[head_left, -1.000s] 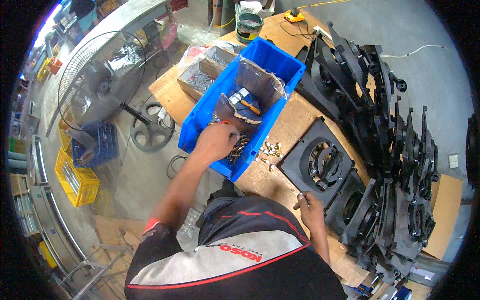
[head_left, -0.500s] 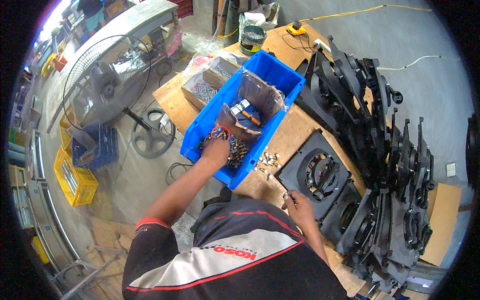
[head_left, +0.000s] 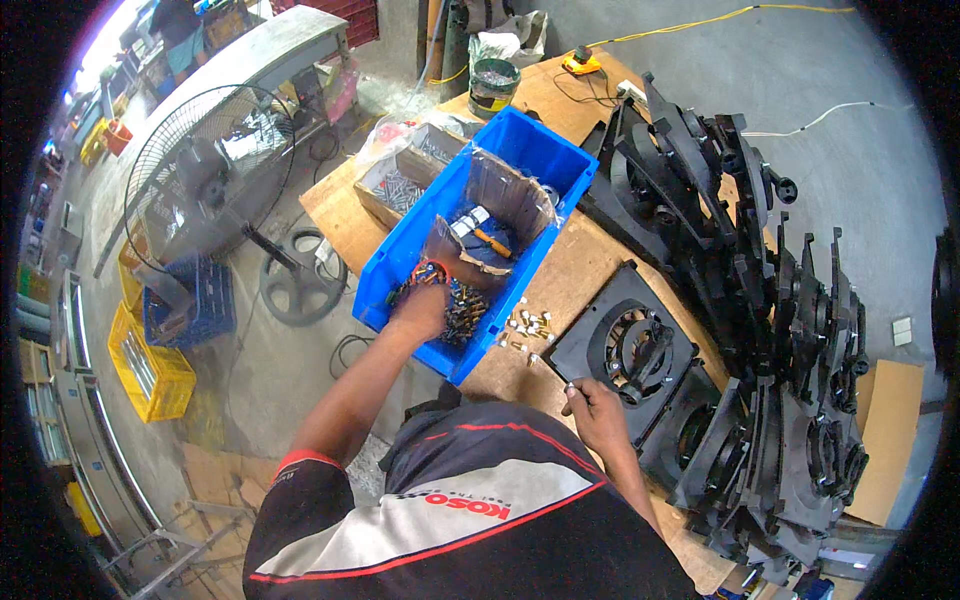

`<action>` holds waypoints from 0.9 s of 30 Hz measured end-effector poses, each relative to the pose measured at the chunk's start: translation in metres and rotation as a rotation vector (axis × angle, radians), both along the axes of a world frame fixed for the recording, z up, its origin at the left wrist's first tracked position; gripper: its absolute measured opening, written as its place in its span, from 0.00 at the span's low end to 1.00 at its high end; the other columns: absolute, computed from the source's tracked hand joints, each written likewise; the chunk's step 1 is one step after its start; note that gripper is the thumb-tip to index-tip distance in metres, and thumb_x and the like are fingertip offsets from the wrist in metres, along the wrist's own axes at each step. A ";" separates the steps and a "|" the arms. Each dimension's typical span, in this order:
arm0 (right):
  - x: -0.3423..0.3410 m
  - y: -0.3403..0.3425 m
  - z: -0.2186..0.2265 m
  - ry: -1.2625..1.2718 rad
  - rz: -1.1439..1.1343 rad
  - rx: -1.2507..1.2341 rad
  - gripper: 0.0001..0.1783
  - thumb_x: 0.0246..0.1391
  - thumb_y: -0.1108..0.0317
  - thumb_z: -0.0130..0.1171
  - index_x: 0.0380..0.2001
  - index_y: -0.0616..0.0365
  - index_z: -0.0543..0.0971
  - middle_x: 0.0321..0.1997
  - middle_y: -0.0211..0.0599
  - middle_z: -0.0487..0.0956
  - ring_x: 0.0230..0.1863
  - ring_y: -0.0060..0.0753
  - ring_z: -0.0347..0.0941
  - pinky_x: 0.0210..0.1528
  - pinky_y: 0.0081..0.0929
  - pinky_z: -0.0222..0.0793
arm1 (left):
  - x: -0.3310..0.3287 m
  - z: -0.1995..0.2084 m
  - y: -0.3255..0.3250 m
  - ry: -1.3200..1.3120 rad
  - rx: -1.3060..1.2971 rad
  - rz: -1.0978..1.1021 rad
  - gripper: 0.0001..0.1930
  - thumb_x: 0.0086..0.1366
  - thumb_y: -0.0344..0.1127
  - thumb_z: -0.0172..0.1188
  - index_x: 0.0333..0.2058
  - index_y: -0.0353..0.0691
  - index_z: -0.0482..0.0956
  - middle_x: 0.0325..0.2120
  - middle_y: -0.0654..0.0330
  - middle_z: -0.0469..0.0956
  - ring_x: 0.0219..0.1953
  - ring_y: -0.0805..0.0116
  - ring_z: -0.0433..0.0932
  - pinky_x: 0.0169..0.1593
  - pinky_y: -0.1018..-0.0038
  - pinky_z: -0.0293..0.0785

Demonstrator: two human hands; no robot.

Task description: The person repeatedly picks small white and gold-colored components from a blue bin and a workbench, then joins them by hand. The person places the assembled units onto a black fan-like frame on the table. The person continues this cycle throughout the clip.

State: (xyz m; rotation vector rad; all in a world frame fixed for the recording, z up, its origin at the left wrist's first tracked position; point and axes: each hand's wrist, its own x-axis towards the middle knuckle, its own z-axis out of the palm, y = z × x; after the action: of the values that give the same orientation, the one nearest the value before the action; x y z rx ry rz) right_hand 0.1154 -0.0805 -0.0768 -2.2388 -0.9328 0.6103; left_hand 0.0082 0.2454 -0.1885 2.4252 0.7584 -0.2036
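Two bare hands at work here, and the left hand (head_left: 418, 312) is down inside the blue bin (head_left: 530, 137), fingers among a heap of small metal fittings (head_left: 466, 312) at its near end! The fingertips are lost in there, so whether that grip is wide, narrow or holding a piece, I cannot tell. Over on the right, the right hand (head_left: 600, 415) sits just beside the near corner of a black frame (head_left: 588, 328) with a round opening, its fingers curled; whether that grip has anything small in it, I cannot tell either. Between bin and frame, a scatter of loose fittings (head_left: 530, 324) lies on the wooden table (head_left: 560, 268). Up the bin, cardboard dividers (head_left: 512, 185) wall off an orange-handled tool (head_left: 491, 242), and beyond the left wall, an open box holds silver screws (head_left: 402, 190)!
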 end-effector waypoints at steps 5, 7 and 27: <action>-0.004 0.005 0.002 0.035 -0.004 0.003 0.11 0.62 0.65 0.54 0.36 0.61 0.79 0.25 0.43 0.80 0.31 0.45 0.79 0.38 0.41 0.71 | 0.000 -0.003 0.002 0.113 0.036 0.003 0.09 0.54 0.24 0.59 0.34 0.33 0.83 0.37 0.40 0.82 0.43 0.43 0.82 0.47 0.54 0.79; -0.002 0.004 0.000 0.018 0.021 0.005 0.11 0.62 0.65 0.54 0.36 0.61 0.79 0.26 0.43 0.81 0.31 0.45 0.79 0.38 0.41 0.71 | 0.000 0.003 0.000 0.104 0.067 0.026 0.08 0.55 0.25 0.59 0.33 0.33 0.84 0.36 0.41 0.82 0.42 0.43 0.82 0.47 0.55 0.79; 0.000 -0.001 -0.009 0.016 0.018 -0.007 0.14 0.63 0.60 0.53 0.40 0.59 0.80 0.28 0.41 0.82 0.38 0.49 0.77 0.44 0.43 0.70 | -0.002 0.015 0.005 -0.008 -0.058 0.097 0.12 0.51 0.35 0.70 0.34 0.39 0.82 0.34 0.47 0.83 0.39 0.48 0.82 0.44 0.56 0.77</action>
State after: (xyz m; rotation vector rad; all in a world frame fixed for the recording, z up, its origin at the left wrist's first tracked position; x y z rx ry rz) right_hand 0.1149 -0.0813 -0.0855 -2.2307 -0.9455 0.6403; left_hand 0.0063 0.2502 -0.1737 2.3271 0.8525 -0.1758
